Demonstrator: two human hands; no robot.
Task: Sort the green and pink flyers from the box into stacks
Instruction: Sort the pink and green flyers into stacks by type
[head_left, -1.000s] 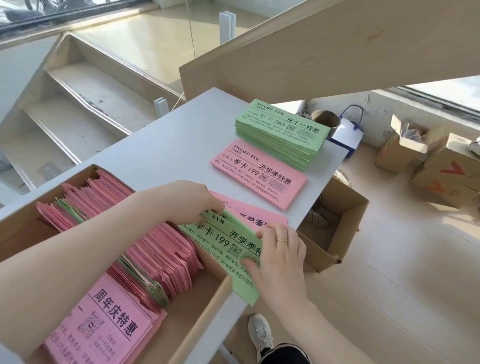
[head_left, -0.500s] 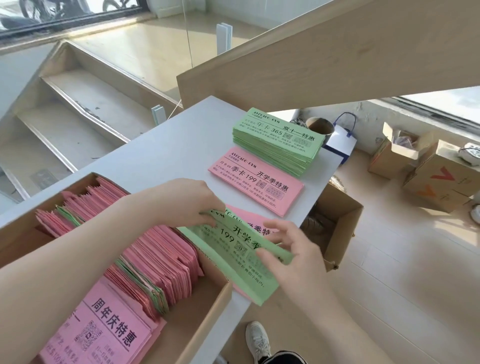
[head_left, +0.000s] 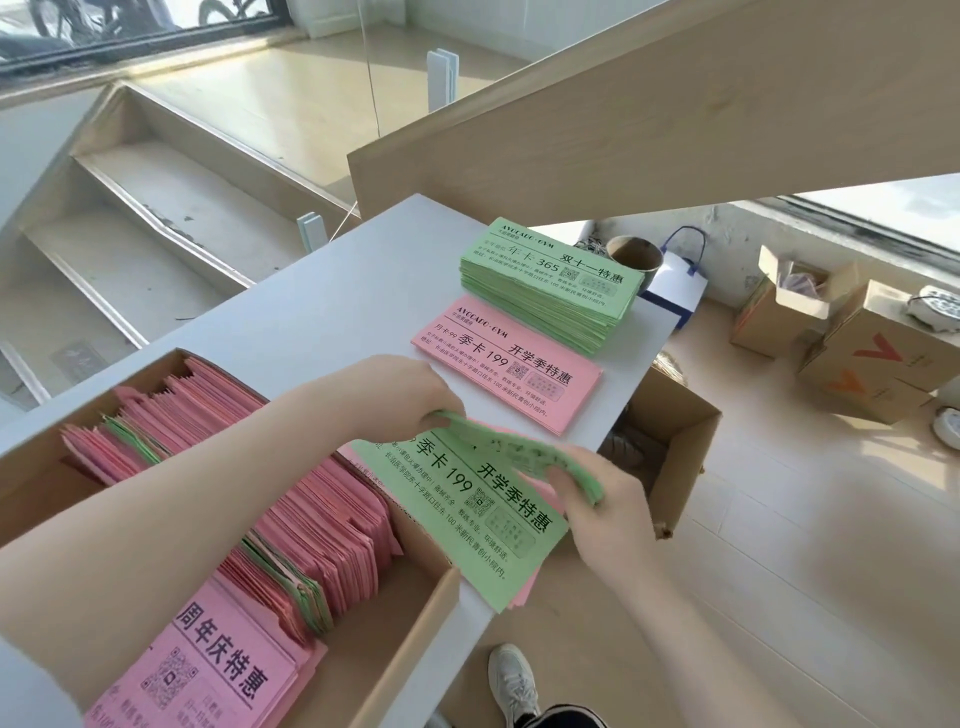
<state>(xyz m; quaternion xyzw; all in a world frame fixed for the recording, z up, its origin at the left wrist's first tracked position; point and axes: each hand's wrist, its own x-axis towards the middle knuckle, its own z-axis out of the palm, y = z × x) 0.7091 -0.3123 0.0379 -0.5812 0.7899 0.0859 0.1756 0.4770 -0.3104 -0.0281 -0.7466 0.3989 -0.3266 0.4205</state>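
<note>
A cardboard box (head_left: 410, 613) on the white table (head_left: 311, 312) holds several pink flyers (head_left: 311, 525) on edge, with a few green ones among them. My left hand (head_left: 400, 395) pinches the far corner of a green flyer (head_left: 519, 452) that bends upward. My right hand (head_left: 597, 499) grips the other end of that lifted green flyer. Under it lies another green flyer (head_left: 467, 525) on top of a pink one at the table's edge. Farther back lie a thick green stack (head_left: 550, 291) and a thin pink stack (head_left: 509, 364).
A slanted wooden stair beam (head_left: 649, 119) hangs over the table's far end. On the floor to the right stand an open cardboard box (head_left: 675, 431), more boxes (head_left: 872, 353) and a white bag (head_left: 675, 286). Stairs (head_left: 130, 218) descend on the left. My shoe (head_left: 511, 680) shows below.
My right hand came off the flat green flyer and took hold of the top green flyer. Both hands now lift it, bent, off the pile below.
</note>
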